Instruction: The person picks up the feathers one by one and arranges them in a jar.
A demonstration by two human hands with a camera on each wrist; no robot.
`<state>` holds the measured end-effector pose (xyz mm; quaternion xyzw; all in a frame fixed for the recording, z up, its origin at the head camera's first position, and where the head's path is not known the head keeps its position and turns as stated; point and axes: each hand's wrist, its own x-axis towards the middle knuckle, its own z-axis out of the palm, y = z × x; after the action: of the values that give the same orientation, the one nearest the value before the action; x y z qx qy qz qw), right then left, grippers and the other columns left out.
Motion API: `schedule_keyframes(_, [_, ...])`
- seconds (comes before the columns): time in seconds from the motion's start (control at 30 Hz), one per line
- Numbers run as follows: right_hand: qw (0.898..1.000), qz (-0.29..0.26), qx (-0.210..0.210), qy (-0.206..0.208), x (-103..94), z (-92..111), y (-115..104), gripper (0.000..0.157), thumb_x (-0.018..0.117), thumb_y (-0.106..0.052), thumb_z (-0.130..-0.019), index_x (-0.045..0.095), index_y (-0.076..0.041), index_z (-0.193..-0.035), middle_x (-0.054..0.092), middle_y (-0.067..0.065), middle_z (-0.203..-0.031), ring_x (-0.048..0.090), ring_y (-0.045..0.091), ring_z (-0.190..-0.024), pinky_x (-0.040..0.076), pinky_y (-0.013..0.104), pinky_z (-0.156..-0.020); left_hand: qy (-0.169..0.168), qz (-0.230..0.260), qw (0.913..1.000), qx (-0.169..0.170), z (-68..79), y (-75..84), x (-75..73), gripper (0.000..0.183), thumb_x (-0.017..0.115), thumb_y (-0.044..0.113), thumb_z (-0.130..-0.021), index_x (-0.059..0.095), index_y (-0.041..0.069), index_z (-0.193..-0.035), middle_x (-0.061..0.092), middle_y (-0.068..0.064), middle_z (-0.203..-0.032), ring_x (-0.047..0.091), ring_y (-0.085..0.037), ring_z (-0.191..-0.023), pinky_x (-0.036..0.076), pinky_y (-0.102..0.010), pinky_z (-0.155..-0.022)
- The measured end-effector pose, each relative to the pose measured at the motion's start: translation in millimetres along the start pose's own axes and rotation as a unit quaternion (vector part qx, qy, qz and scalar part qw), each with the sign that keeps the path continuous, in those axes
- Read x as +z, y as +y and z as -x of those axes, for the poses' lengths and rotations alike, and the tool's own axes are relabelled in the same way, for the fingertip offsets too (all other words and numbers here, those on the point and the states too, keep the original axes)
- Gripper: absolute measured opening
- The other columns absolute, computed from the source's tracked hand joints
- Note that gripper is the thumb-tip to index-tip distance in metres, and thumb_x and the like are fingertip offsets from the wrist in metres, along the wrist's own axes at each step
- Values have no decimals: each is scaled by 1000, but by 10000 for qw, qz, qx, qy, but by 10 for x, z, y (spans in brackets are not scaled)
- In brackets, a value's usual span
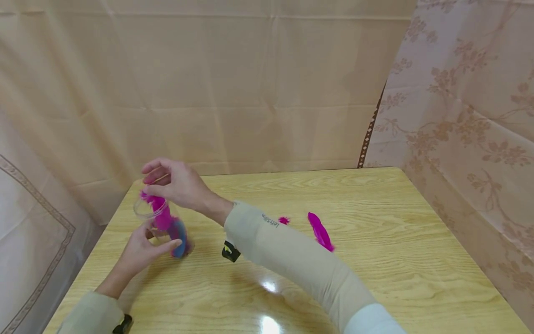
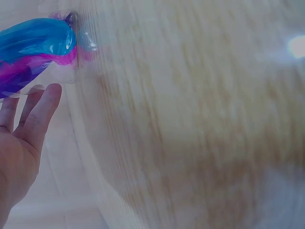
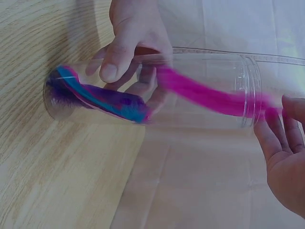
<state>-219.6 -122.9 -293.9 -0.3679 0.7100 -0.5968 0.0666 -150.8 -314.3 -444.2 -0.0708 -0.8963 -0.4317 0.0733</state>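
A clear plastic jar (image 3: 205, 119) stands upright on the table's left side. My left hand (image 1: 135, 250) grips it round the side, thumb toward me. Inside, low down, lie a blue feather (image 2: 40, 38) and purple feathers (image 3: 62, 95) with some pink among them. My right hand (image 1: 183, 185) is at the jar's mouth, pinching the top end of a magenta feather (image 3: 200, 93). Most of that feather hangs inside the jar, its end still between the fingertips (image 3: 270, 117).
On the wooden table (image 1: 396, 260) lies a magenta feather (image 1: 320, 232), right of the middle. The tip of another magenta feather (image 1: 283, 220) shows behind my right forearm, which hides the rest. A beige curtain (image 1: 250, 93) hangs behind the table, with patterned cloth (image 1: 471, 116) at the right.
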Motion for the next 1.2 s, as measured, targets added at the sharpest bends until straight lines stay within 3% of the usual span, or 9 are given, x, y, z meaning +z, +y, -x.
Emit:
schedule_keyframes(0.23, [9999, -126, -118, 3, -14, 5, 11, 29, 74, 0, -91, 64, -3, -118, 73, 6, -103, 70, 9, -87, 52, 14, -81, 48, 93, 9998, 156, -11, -10, 10, 72, 86, 20, -84, 49, 3, -143, 65, -17, -117, 65, -37, -100, 52, -28, -76])
schedule_keyframes(0.83, [9993, -64, -317, 178, -178, 80, 116, 25, 74, -3, -92, 65, -3, -115, 72, 10, -105, 66, 3, -87, 52, 17, -82, 77, 93, 9999, 120, 9, -26, 23, 67, 86, 19, -84, 53, 6, -141, 64, -15, -117, 62, -35, -101, 49, -31, -78])
schedule_keyframes(1.03, [9996, -185, -172, 94, -293, 158, 137, 27, 75, -3, -91, 66, -3, -116, 72, 7, -106, 67, 7, -89, 54, 19, -82, 65, 158, 9998, 84, 15, -13, 29, 66, 86, 19, -85, 53, 7, -140, 64, -15, -117, 62, -36, -100, 47, -33, -79])
schedule_keyframes(1.2, [9995, 25, -180, -275, -407, 219, 155, 33, 75, -2, -91, 64, -1, -122, 70, 7, -113, 67, 9, -95, 53, 19, -85, 60, 189, 9998, 66, 22, -11, 29, 66, 85, 18, -85, 52, 7, -141, 63, -15, -117, 62, -36, -100, 48, -34, -77])
